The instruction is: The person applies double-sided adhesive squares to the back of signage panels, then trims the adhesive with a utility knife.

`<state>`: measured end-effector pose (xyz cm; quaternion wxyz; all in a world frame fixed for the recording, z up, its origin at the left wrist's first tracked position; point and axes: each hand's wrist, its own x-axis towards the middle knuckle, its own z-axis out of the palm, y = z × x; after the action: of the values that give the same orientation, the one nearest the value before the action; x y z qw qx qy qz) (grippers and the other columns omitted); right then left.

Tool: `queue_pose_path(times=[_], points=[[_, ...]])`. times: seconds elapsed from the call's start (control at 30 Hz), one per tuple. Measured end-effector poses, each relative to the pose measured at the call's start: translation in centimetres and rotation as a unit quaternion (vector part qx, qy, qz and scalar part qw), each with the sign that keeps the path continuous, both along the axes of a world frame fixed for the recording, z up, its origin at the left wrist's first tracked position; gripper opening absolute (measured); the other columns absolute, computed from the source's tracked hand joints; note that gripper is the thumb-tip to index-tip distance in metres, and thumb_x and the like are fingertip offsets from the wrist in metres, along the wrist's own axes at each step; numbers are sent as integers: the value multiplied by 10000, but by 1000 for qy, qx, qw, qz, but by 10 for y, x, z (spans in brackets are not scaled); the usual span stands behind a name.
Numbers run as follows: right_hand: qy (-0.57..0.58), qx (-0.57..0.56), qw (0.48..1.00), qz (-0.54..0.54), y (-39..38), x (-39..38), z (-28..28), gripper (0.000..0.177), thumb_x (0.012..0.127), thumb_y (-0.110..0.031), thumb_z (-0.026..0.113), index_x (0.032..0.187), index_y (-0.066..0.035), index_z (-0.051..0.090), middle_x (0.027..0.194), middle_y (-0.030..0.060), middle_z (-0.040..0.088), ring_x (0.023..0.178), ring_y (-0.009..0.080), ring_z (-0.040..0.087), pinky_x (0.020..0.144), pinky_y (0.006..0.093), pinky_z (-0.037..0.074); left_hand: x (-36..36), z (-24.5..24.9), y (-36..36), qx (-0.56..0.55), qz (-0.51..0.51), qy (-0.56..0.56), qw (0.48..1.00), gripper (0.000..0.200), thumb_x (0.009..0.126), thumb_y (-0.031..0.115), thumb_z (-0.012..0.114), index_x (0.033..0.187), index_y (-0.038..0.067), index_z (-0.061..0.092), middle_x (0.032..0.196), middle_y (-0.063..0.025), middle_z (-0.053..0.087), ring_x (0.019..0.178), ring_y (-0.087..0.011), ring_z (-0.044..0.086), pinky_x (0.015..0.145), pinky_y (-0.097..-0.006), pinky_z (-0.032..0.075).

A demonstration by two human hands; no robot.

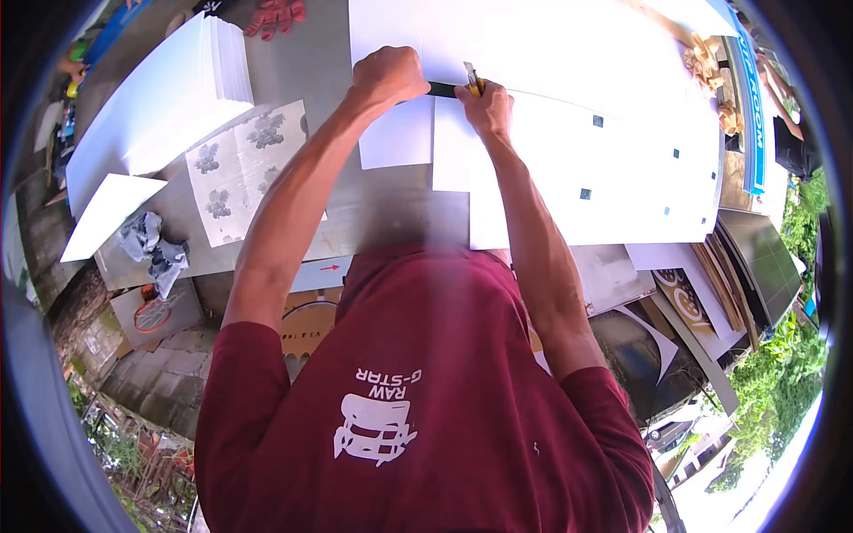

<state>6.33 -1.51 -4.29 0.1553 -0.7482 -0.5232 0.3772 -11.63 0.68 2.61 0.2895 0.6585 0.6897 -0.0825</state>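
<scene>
My left hand [391, 73] is closed in a fist at one end of a short black strip [442, 90]. In my right hand [489, 108] is a yellow utility knife [476, 84], its blade end pointing away from me. The thumb side of that hand meets the strip's other end. Both hands are over large white sheets [542, 142], one overlapping another. Several small dark squares, one of them a dark square [597, 121], show on the right sheet. What the strip belongs to is hidden by my fingers.
A stack of white boards [169, 98] stands at left, beside a paper with grey tree prints [244, 169] and crumpled grey material [153, 244]. Red gloves [276, 16] lie at the back. A blue level-like bar [755, 115] and wood pieces are at right; leaning panels [702, 293] stand below.
</scene>
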Motion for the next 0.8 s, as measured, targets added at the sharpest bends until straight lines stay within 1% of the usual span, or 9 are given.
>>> queue_pose_path(times=[0.07, 0.1, 0.17, 0.27, 0.3, 0.43, 0.67, 0.77, 0.8], points=[[-18, 13, 1000, 6, 0, -2, -3, 316, 831, -311, 767, 950, -21, 731, 814, 154, 715, 750, 287, 692, 742, 434, 548, 3, -4, 2, 2, 0, 13, 1000, 237, 803, 331, 746, 946, 148, 791, 866, -55, 758, 880, -258, 717, 809, -405, 557], [-27, 19, 999, 9, 0, -1, -4, 321, 834, -314, 768, 953, -18, 729, 798, 138, 711, 728, 266, 683, 730, 426, 546, 3, -8, 3, 12, -3, 0, 1000, 203, 784, 278, 732, 907, 123, 776, 852, -83, 750, 852, -280, 719, 772, -412, 564], [-31, 28, 999, 18, -1, 1, -6, 320, 833, -311, 766, 963, -21, 730, 804, 146, 716, 741, 281, 692, 741, 425, 549, 2, -17, 3, 33, -8, -29, 999, 136, 746, 172, 706, 828, 72, 747, 823, -138, 734, 796, -325, 723, 697, -425, 578], [-34, 31, 999, 26, -3, 5, -11, 310, 824, -309, 763, 1002, -55, 748, 824, 163, 729, 769, 329, 707, 767, 442, 551, 7, -17, 3, 3, -23, 16, 1000, 222, 805, 317, 744, 940, 146, 783, 833, -45, 754, 857, -242, 721, 796, -398, 561], [-34, 33, 998, 29, -2, 4, -10, 309, 821, -308, 762, 1018, -71, 756, 833, 170, 734, 780, 349, 713, 777, 451, 551, 8, -16, 4, 3, -20, 12, 1000, 219, 806, 313, 741, 938, 143, 782, 822, -43, 753, 846, -240, 721, 789, -397, 562], [-63, 40, 997, 31, -4, -1, -6, 297, 825, -303, 756, 1022, -82, 757, 854, 167, 737, 797, 342, 717, 774, 443, 552, 4, -16, 1, -2, -12, 2, 1000, 211, 812, 302, 730, 936, 139, 781, 786, -39, 747, 807, -231, 720, 765, -395, 563], [-71, 39, 996, 37, -4, -4, -2, 313, 831, -321, 753, 1040, -89, 751, 894, 160, 739, 825, 343, 718, 798, 449, 547, 3, -20, 3, -12, 6, 7, 1000, 194, 813, 293, 721, 933, 155, 788, 763, -37, 741, 786, -223, 716, 750, -382, 559], [-73, 28, 996, 31, -2, -6, -1, 311, 836, -318, 749, 1044, -87, 751, 901, 160, 740, 840, 345, 718, 810, 450, 544, 2, -21, 3, -1, 10, 8, 1000, 192, 814, 285, 718, 930, 150, 789, 760, -37, 741, 786, -221, 716, 751, -378, 557], [-72, 27, 997, 30, -2, -6, -2, 311, 837, -317, 749, 1045, -86, 750, 900, 160, 740, 844, 346, 718, 813, 449, 544, 2, -19, 4, -11, 11, -1, 1000, 177, 811, 255, 714, 933, 149, 784, 812, -59, 745, 819, -247, 720, 756, -392, 566]])
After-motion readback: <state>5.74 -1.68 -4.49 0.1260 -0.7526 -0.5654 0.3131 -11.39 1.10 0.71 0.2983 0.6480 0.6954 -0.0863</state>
